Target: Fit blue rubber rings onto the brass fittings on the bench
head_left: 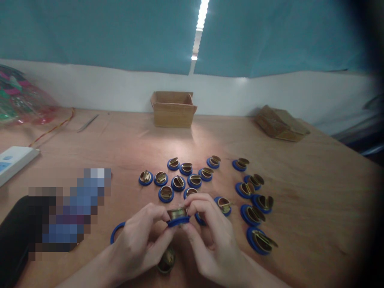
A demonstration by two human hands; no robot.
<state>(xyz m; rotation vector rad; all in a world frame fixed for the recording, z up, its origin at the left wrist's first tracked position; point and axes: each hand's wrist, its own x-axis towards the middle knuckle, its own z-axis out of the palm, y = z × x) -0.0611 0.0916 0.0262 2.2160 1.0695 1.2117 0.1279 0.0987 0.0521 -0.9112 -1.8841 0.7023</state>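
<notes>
Between my hands, above the near part of the table, is a round brass fitting with a blue ring around its base. My left hand pinches it from the left and my right hand from the right, thumbs low and fingers high. A loose blue ring lies partly hidden behind my left hand. Below the held piece sits a brass fitting with no blue ring showing. Several brass fittings with blue rings, many with flip lids raised, lie just beyond, such as this one.
More ringed fittings stand to the right. An opened cardboard box is at the back, with another carton at back right. On the left are a white power strip, a black object, tweezers and plastic bags.
</notes>
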